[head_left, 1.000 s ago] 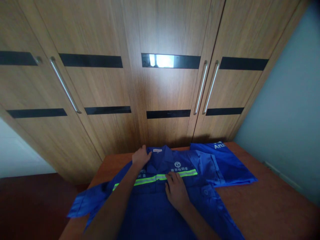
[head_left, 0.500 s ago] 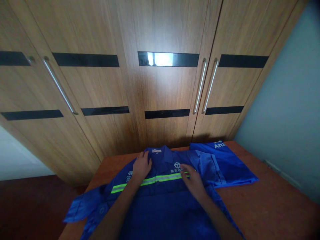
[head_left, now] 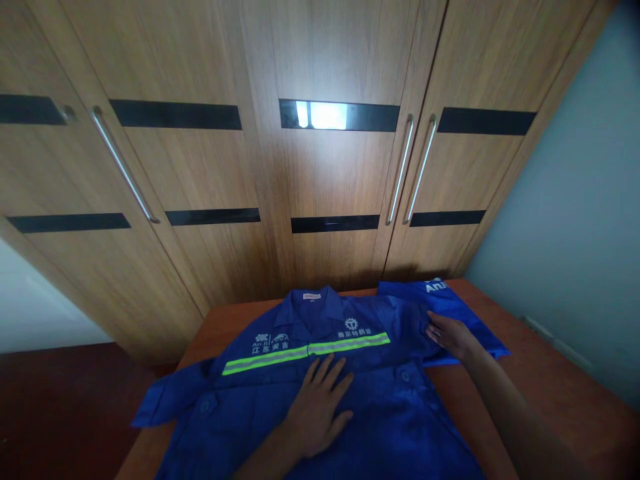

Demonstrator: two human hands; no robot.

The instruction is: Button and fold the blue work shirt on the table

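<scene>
A blue short-sleeved work shirt [head_left: 360, 420] lies spread front up, collar toward the wardrobe. A yellow-green and grey reflective stripe [head_left: 350, 345] crosses its chest, with white logos and lettering above. My left hand [head_left: 320, 407] rests flat on the shirt below the stripe, fingers spread. At the right sleeve [head_left: 413, 320], my right hand [head_left: 453, 335] has its fingers closed on the cuff end, and the hand covers part of that edge. The left sleeve [head_left: 173, 397] stretches out over the table's edge.
A folded blue cloth with white lettering [head_left: 463, 307] lies behind the right sleeve on the reddish-brown table [head_left: 530, 413]. A wooden wardrobe [head_left: 330, 180] with metal handles stands right behind the table. A pale wall [head_left: 565, 220] is on the right.
My left hand has moved from the collar down to the shirt's middle and spread flat. My right hand has gone from the chest logo to the right sleeve, which now lies drawn in.
</scene>
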